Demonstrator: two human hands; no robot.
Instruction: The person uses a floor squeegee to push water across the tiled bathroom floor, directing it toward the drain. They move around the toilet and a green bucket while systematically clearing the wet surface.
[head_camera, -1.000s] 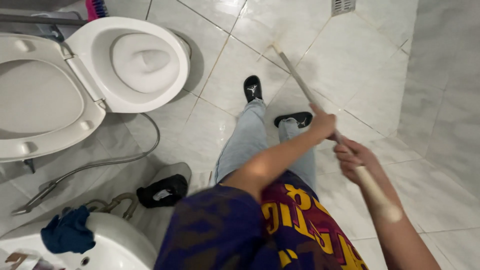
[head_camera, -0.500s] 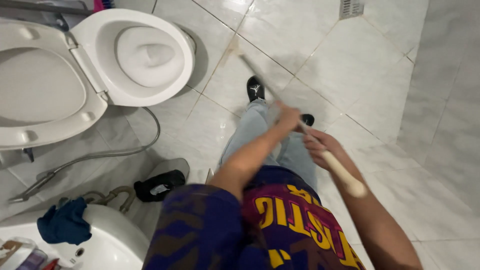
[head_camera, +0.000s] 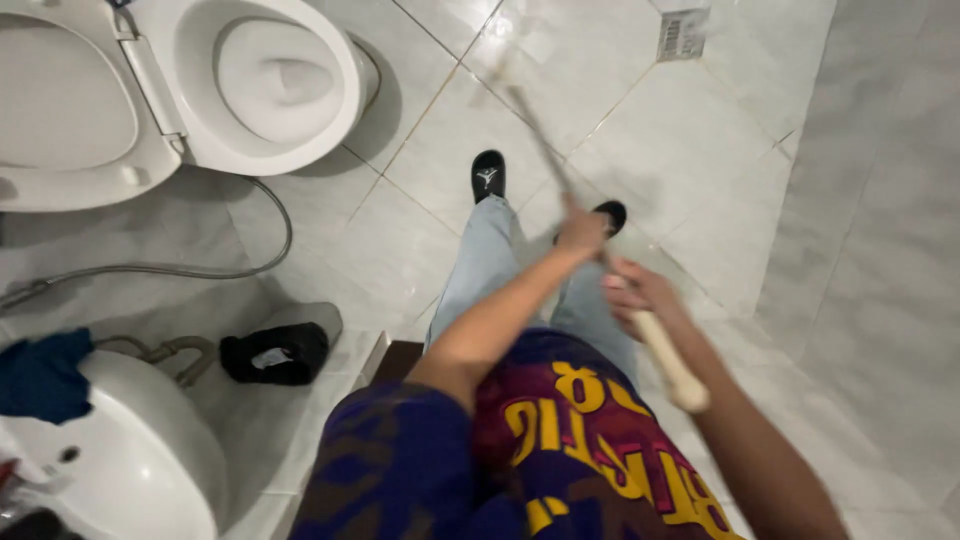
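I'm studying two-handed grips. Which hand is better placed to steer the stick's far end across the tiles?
Probably the left hand: it grips the wooden stick farther down, nearer the floor end, with the arm extended. The right hand sits near the top end, likelier a pivot.

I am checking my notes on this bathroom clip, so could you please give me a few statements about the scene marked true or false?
1. Both hands grip one long wooden handle. True: the left hand is further down it, the right hand nearer its top end.
2. The toilet has its lid shut. False: seat and lid are up and the bowl is open.
3. A floor drain sits in the tiles. True.
4. The person is barefoot. False: black slippers are on the feet.
5. A blue cloth lies on the sink. True.
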